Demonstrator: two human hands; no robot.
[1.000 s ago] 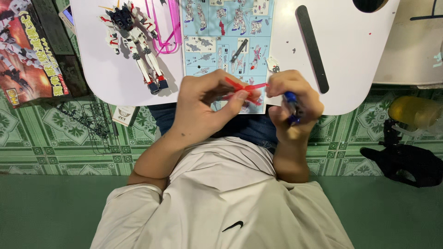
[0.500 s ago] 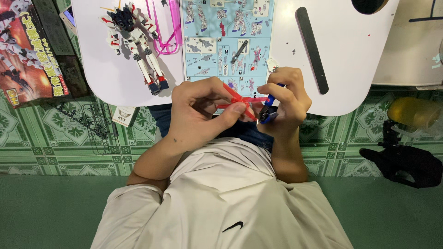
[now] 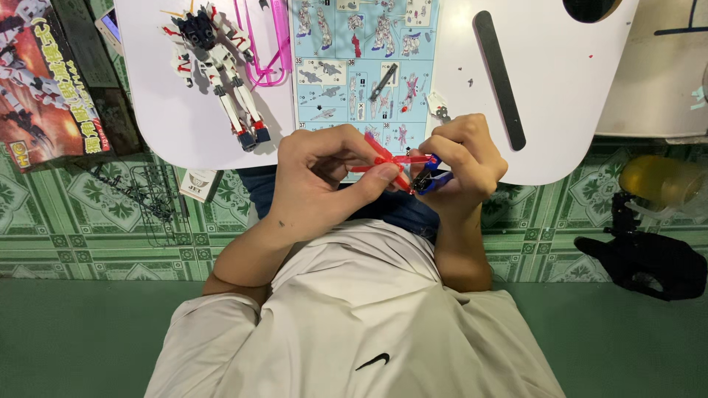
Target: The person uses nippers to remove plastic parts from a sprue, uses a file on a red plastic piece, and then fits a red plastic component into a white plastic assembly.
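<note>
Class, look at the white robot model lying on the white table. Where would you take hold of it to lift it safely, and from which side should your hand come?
Probably take the robot model by its torso, the thickest part, fingers closing across its width from above. It lies flat on the white table, with thin horns at the head and slim legs toward the near edge, parts that look easy to snap. The pink frame crowds one side, so a grip from above seems safest.

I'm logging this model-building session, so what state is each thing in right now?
Left hand: pinching the red plastic frame.
Right hand: gripping the blue-handled cutters, tips at the frame.
Toy robot: assembled, lying flat on the white table.
Instruction sheet: spread open.
Pink frame: lying on the table.
Black file: lying flat, untouched.
</note>
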